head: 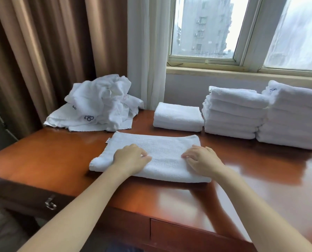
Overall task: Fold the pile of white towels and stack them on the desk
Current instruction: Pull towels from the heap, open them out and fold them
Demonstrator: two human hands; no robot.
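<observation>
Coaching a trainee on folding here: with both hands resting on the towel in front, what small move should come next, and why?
Probably fold one short end over the other. The towel under the left hand and right hand lies flat but looks clearly wider than the short stack behind it, so it likely needs halving before stacking.

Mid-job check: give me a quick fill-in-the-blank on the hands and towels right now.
1. The left hand and right hand both press the towel lying on the ____.
2. The unfolded pile sits at the back ____ corner.
3. Of the folded stacks, the ____ one is shortest.
Missing: desk; left; leftmost.
</observation>
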